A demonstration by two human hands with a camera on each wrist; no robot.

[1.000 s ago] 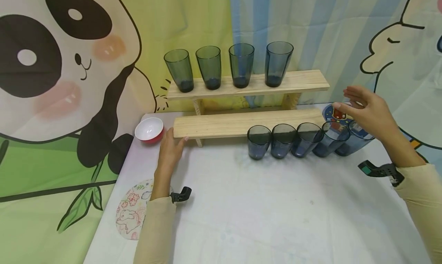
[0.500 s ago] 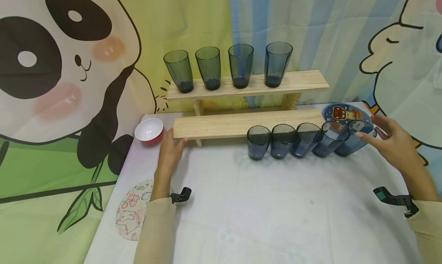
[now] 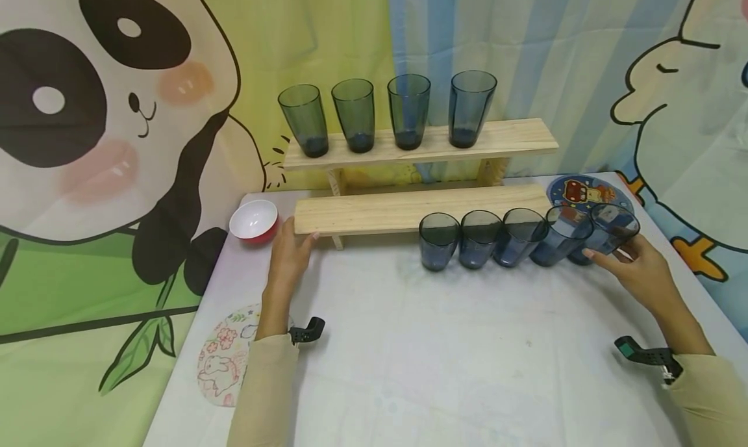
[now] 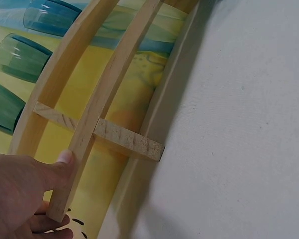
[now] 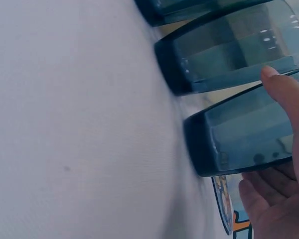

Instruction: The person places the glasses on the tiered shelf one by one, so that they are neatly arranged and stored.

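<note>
We see a long, plain beige fabric sleeve [image 3: 264,392] on the left arm and a matching long beige fabric sleeve [image 3: 711,395] on the right, the latter lightly creased. Past the 2 cuffs, both hands are bare. At the left wrist we find a small, angular black device [image 3: 308,330] with an upturned end. At the right wrist we make out a longer, bent black device [image 3: 650,355] bearing 1 green rectangular patch [image 3: 624,350].

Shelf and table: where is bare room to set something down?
Free: the lower board, from the left hand to the front glasses; the upper board, right of its four glasses; the table, between both sleeves. Crowded: the front glasses, up to the right hand.
</note>
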